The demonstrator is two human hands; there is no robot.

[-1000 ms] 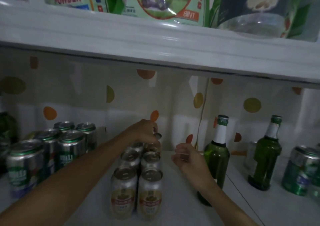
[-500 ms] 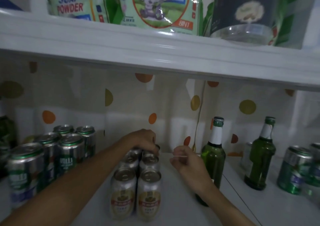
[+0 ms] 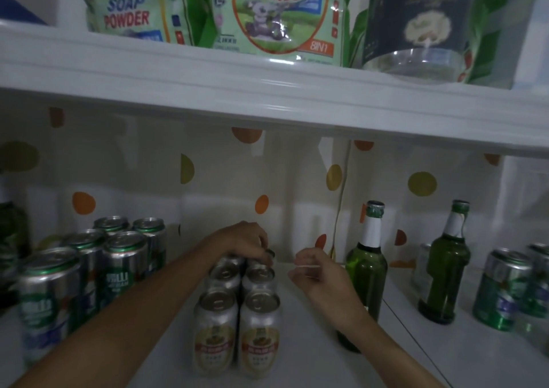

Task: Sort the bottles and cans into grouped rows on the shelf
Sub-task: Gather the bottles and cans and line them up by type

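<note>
Silver cans with gold and red labels (image 3: 236, 332) stand in two rows in the middle of the white shelf (image 3: 297, 367). My left hand (image 3: 242, 243) reaches over them and grips the top of the rearmost can (image 3: 269, 254) in the right row. My right hand (image 3: 316, 274) hovers just right of the rows, fingers loosely curled, holding nothing. A group of green and silver cans (image 3: 89, 271) stands at the left. Two green glass bottles (image 3: 367, 268) (image 3: 447, 263) stand upright at the right.
More green cans (image 3: 502, 289) sit at the far right, and a pale can (image 3: 423, 264) stands behind the second bottle. The upper shelf (image 3: 267, 90) hangs low overhead, carrying soap powder bags (image 3: 276, 13) and a clear jar (image 3: 421, 22). A dotted wall covering closes the back.
My left hand has come down with the rearmost can, which now stands at the back of the right row. My right hand stayed beside the rows. The view tilted slightly upward.
</note>
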